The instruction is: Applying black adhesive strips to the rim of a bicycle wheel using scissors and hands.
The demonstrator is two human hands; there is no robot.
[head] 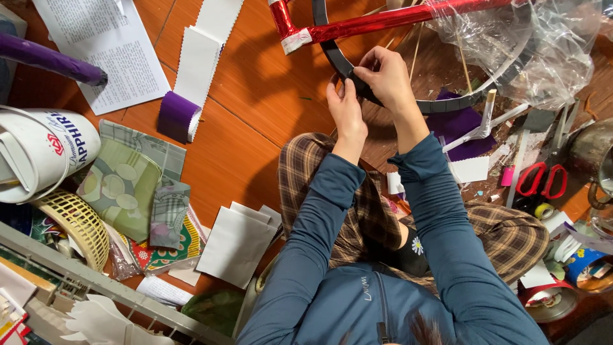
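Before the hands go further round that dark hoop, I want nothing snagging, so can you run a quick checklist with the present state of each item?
1. Left hand pinching the dark band on the hoop: ok.
2. Right hand gripping the hoop at the same spot: ok.
3. Band lying flat where the fingers cover it: cannot tell.
4. Hoop free of clutter: not ok, clear plastic sheet drapes over its far side.
5. Red foil rod crossing just above the hands: not ok, close.
6. Red-handled scissors within view on the right: ok.
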